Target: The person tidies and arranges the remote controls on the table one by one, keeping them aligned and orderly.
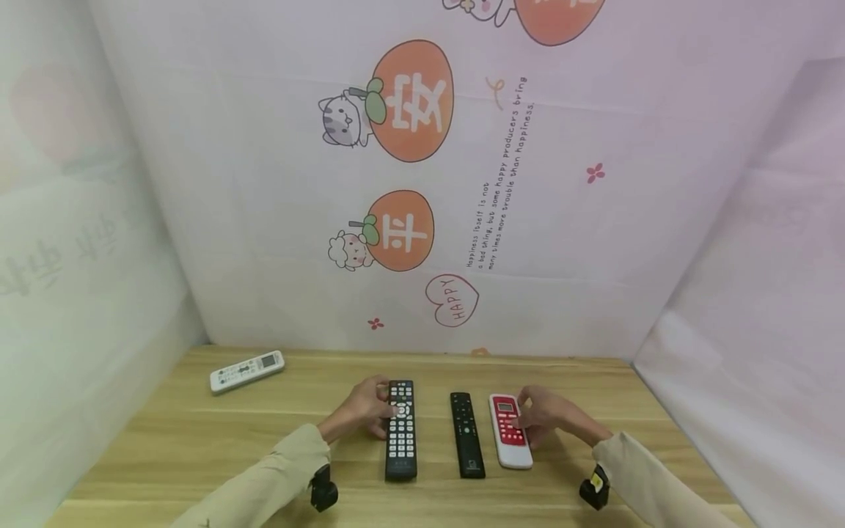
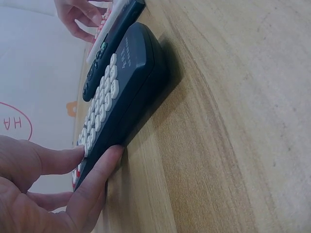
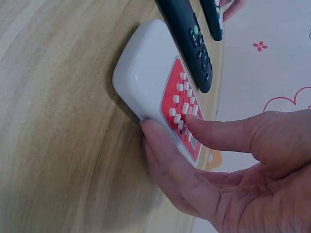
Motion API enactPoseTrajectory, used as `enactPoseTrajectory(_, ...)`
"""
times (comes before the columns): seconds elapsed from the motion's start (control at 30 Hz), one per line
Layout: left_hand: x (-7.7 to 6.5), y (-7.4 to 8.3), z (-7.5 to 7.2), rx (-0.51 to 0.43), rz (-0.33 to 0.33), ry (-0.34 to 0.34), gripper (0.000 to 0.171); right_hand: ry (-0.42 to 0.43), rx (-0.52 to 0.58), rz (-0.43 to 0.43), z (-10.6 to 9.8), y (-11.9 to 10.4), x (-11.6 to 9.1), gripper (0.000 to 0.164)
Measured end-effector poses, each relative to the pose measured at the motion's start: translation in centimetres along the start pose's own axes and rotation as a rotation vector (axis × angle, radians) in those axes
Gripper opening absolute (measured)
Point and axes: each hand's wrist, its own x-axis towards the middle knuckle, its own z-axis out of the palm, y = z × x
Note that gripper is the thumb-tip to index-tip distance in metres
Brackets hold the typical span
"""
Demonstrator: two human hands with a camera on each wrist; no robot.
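Observation:
In the head view my left hand (image 1: 360, 408) holds a thick black remote control (image 1: 401, 468) with white buttons. The left wrist view shows the thumb on its button face and the fingers (image 2: 92, 187) along its side. My right hand (image 1: 546, 412) holds a white remote control with a red panel (image 1: 515, 458) by its right side. In the right wrist view that thumb lies over the buttons and the fingers (image 3: 170, 155) are against the edge. Between these two, a slim black remote control (image 1: 467, 440) lies untouched on the table.
A white remote control (image 1: 247, 372) with a small grey screen lies at the back left of the wooden table (image 1: 317, 367). White printed cloth (image 1: 277, 220) rises behind the table and on both sides.

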Motion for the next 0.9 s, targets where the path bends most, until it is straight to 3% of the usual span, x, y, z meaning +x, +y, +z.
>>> enactPoseTrajectory(0.67,-0.14,-0.45,0.11,-0.003,0.015,0.007,0.071,0.011,-0.039,0.029,0.09,-0.45,0.61,0.038)
enactPoseTrajectory(0.9,-0.23,0.01,0.92,0.011,0.022,-0.002,0.071,0.021,-0.049,0.009,-0.01,-0.49,0.40,0.037)
